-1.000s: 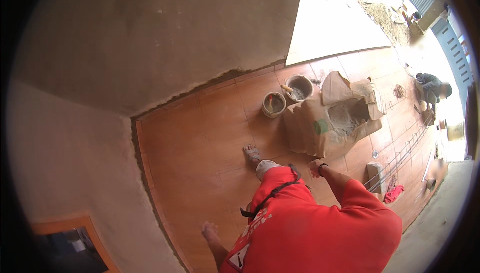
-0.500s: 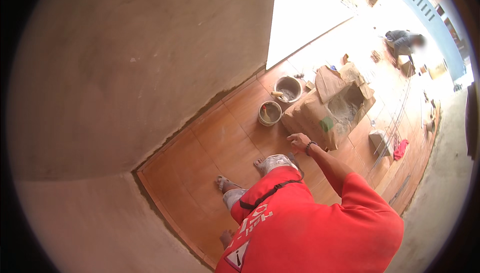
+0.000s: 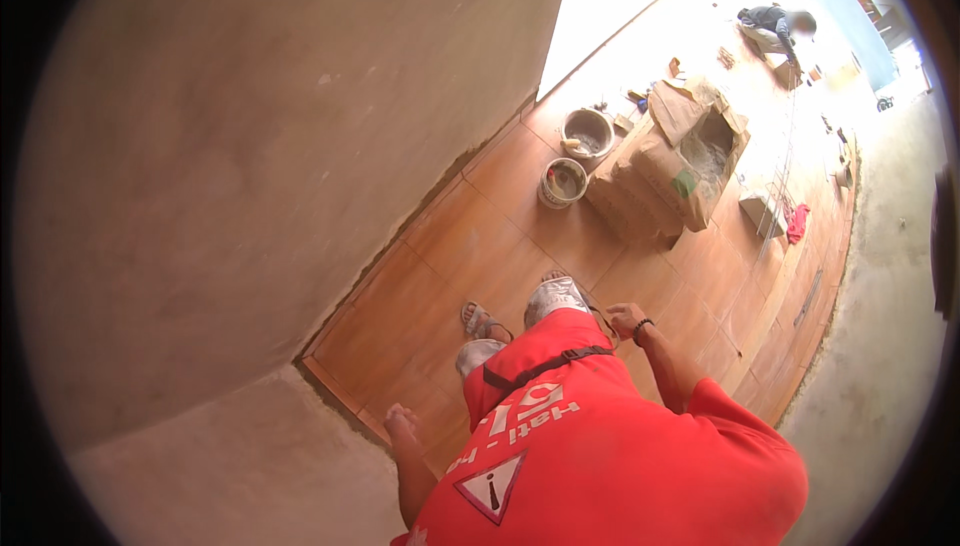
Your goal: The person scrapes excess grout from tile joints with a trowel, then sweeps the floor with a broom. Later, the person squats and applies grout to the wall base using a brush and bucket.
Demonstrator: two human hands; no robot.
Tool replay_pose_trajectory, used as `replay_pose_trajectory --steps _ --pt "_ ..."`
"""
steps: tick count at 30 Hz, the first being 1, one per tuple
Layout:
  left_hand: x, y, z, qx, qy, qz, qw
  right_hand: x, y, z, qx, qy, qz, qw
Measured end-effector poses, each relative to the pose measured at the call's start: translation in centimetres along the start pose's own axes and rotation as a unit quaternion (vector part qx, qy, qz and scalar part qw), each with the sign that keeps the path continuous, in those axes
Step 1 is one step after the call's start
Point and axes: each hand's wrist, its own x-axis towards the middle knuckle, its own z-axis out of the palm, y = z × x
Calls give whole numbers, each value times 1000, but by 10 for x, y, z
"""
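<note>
My right hand (image 3: 627,320), with a dark bracelet at the wrist, hangs beside my right thigh near the loose end of a black strap (image 3: 570,354). Its fingers are loosely bent and apart, and I see nothing in them. On the other side my left hand (image 3: 402,420) hangs low by the wall corner; it is small and blurred, so its grip is unclear. Ahead on the tiles stand two buckets: one (image 3: 563,183) holds grey contents and a tool, the other (image 3: 587,133) grey material. Beside them a torn brown paper sack (image 3: 655,181) lies open, showing grey powder.
A plastered wall (image 3: 300,146) runs along the left, another (image 3: 860,296) along the right. Thin long rods (image 3: 783,161) lie by a pale block (image 3: 763,214) and a red cloth (image 3: 797,224). Farther off, a person (image 3: 775,31) crouches on the orange tiled floor (image 3: 480,236).
My right hand has drawn back from near the sack to my thigh. My left hand has come into fuller view. Sack and buckets now sit higher in the view, farther from me.
</note>
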Motion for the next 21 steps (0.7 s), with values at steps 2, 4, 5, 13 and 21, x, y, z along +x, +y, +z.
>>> replay_pose_trajectory --steps 2,4,5,13,21 --pt "21 25 -13 59 13 6 998 -8 10 25 3 2 -18 1000" --pt "28 52 -17 75 24 5 997 -20 7 44 -9 11 -47 999" --pt "30 65 -17 83 30 4 996 -30 2 50 0 14 -42 999" --pt "-17 217 60 253 123 542 792 -55 5 40 83 91 52 991" --pt "-154 472 53 31 414 703 577 -26 -63 71 20 82 90 992"
